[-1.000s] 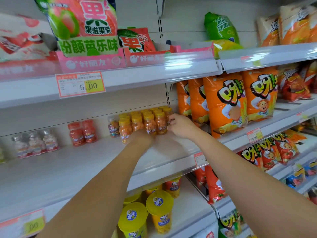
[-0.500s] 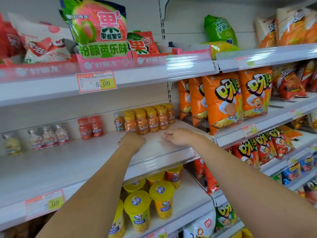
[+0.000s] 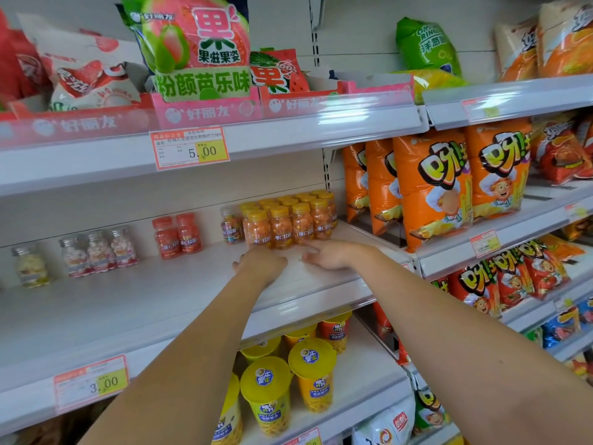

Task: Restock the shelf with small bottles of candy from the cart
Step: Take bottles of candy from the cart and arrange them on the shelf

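We see the yellow-capped orange candy bottles (image 3: pixel 288 221) standing upright in a cluster at the back right of the white shelf (image 3: pixel 144 303), just beside the orange snack bags (image 3: pixel 430 187). The right hand (image 3: pixel 333 253) lies flat on the shelf before them, fingers straight, holding nothing; the left hand (image 3: pixel 261 263) rests beside it, fingers hidden behind its knuckles, so we cannot tell how far it is open.

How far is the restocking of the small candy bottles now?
Done: orange bottles stand in rows at the right end of the shelf. In hand: nothing; the left hand and right hand rest empty on the shelf before them. Left: much shelf is bare around the red bottles; the cart is not visible.
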### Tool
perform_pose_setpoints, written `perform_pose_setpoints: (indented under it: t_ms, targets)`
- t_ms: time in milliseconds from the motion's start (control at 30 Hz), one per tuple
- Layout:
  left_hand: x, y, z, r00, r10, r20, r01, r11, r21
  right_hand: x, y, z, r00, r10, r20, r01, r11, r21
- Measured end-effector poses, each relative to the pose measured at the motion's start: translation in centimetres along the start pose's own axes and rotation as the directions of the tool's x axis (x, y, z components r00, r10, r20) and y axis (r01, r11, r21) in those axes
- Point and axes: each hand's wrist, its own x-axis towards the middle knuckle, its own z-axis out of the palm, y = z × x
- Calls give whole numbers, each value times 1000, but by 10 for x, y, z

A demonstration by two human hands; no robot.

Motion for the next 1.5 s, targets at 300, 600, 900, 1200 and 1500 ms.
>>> perform_pose_setpoints:
  t_ms: [300,600,900,1200,1500]
  targets:
    - [5,-1,4,999,-2,-36,2,1000,3,5,-1,1,997,-51,-60,55,996,67]
    - [5,-1,3,999,4,-39,-4,1000,2,-4,0,-8,960,106,-260,-13,941,338]
    - [4,0,4,1000,1,-27,-1,1000,12,5,4,-5,982,131,-137,-81,944,320]
    - [0,-3,-2,1000,27,-9,-28,998,-59,1,5,-4,985,120,-126,-76,948,310]
    - [-114,-9,-30,840,376,-390,-435,897,-72,-71,-15,-17,819,41,-573,194,919,344]
